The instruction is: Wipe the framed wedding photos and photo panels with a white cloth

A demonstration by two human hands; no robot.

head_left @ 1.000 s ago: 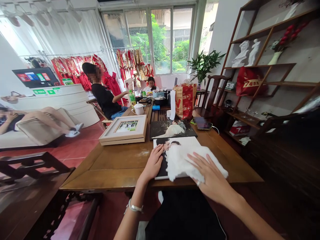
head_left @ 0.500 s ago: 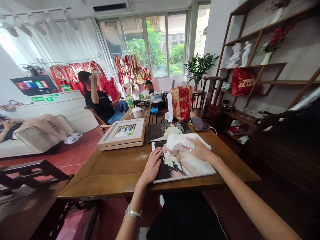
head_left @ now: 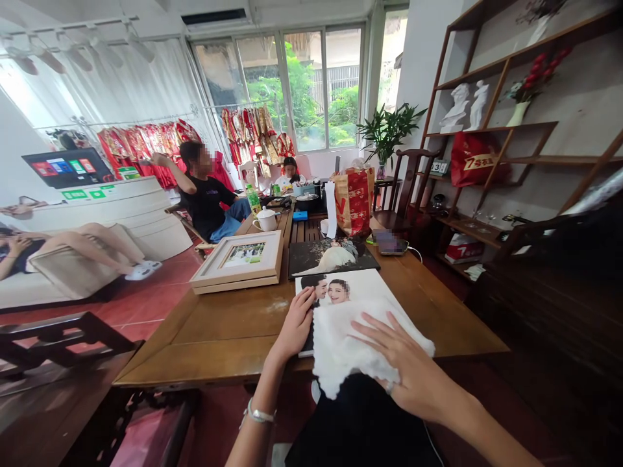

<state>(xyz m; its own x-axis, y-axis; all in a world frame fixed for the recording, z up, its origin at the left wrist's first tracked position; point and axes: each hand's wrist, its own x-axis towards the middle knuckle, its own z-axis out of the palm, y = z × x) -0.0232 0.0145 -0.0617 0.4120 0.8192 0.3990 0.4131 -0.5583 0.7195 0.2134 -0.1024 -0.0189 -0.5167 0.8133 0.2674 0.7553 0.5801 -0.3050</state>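
Observation:
A large wedding photo print lies flat at the table's near edge, showing a smiling couple on white. My left hand rests on its left edge, fingers stretched out and holding nothing. A white fluffy cloth covers the lower part of the print, and its front corner hangs past the table edge. On top of the cloth, my right hand lies flat with fingers spread, pressing it down. Directly behind is a dark photo panel with a figure in a white gown.
Light wooden picture frames are stacked to the left on the wooden table. Further back stand a white lidded mug, a green bottle and a red-brown paper bag. Phones lie at right. A person in black sits beyond.
My right hand has swept the cloth down the print toward me, over its near edge, uncovering the couple's faces. My left hand stays put. The seated person's raised arm has moved left.

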